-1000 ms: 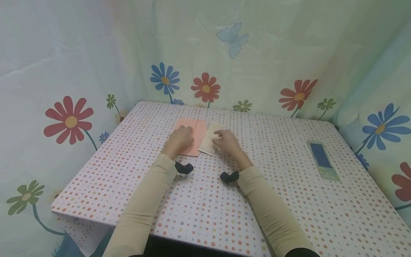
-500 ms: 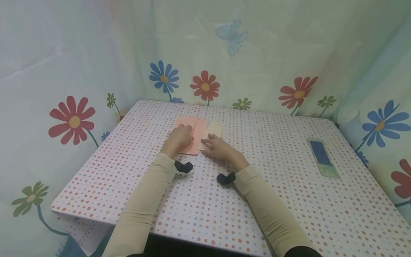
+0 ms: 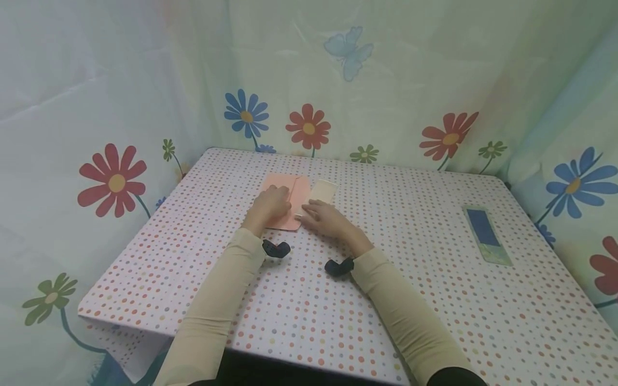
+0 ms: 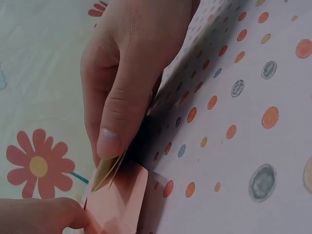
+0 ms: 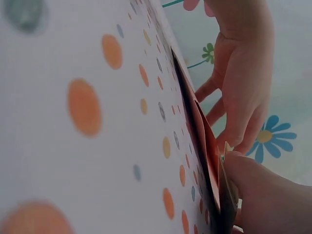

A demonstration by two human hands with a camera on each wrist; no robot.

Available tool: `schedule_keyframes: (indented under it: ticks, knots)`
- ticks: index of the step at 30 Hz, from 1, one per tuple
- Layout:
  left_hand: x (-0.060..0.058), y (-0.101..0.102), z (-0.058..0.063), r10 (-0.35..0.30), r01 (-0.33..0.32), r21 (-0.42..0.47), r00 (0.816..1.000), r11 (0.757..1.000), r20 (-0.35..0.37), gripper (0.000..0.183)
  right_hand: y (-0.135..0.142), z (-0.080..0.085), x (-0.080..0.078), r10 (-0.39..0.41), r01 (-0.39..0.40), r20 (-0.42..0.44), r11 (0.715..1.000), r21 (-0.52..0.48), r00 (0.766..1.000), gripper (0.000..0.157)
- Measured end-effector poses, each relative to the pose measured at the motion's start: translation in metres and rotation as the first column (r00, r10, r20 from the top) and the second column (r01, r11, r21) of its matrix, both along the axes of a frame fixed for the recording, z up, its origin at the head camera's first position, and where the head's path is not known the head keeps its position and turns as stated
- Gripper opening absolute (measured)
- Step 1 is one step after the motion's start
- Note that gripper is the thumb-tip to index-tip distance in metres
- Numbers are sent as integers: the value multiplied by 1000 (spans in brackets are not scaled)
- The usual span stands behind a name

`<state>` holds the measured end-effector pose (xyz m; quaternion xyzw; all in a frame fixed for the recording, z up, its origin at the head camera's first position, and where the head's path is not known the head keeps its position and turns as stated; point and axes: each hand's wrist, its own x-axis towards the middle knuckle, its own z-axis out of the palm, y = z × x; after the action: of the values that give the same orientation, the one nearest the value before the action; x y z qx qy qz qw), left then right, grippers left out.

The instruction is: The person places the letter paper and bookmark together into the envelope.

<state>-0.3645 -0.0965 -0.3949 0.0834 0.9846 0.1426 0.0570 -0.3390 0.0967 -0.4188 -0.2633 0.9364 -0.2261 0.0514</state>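
A pink envelope (image 3: 301,194) lies flat toward the back of the table. My left hand (image 3: 271,205) is on its left part, fingers curled; the right wrist view catches that hand (image 5: 243,78) with its fingertips at the envelope's upper layer (image 5: 207,139), which stands raised. My right hand (image 3: 327,219) pinches a thin cream folded card (image 3: 323,191) between thumb and fingers. In the left wrist view the card's edges (image 4: 105,173) stick out below the right thumb, over the pink paper (image 4: 119,202). The card's near end overlaps the envelope's right side; the palm covers its middle.
A flat pale green piece with a dark blue panel (image 3: 487,236) lies on the right of the table. A dotted cloth (image 3: 415,300) covers the tabletop. Behind and beside it hangs a flower-printed curtain (image 3: 396,80). A dark wrist device (image 3: 277,249) sits at each cuff.
My right hand has moved left and taken hold of the cream card, which has shifted slightly left toward the envelope. The left hand has stayed on the envelope.
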Motion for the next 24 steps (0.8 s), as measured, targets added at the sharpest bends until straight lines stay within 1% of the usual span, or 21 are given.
schedule_keyframes:
  ticks: [3,6,13,17,22,24]
  knots:
    - [1,0,1,-8,8,-3,1000,1000,-4,54,-1,-2,-1,21,-22,-62,1000,-19,998,47]
    - [1,0,3,-14,14,-9,1000,1000,-10,54,-1,-4,-2,25,-28,-117,999,-25,993,41]
    - [0,0,2,-13,13,-19,1000,1000,-8,53,-3,-2,-1,21,-31,-180,998,-57,984,38]
    - [-1,-1,1,-13,13,-16,1000,1000,-11,54,-5,-1,1,26,-35,-187,998,-45,982,37]
    - [0,0,1,-7,7,-8,1000,1000,-11,53,-5,-3,2,22,-26,-143,999,-24,990,37]
    - [0,0,1,-5,4,-11,1000,1000,-9,53,-4,-5,3,34,-38,-130,999,-27,991,37]
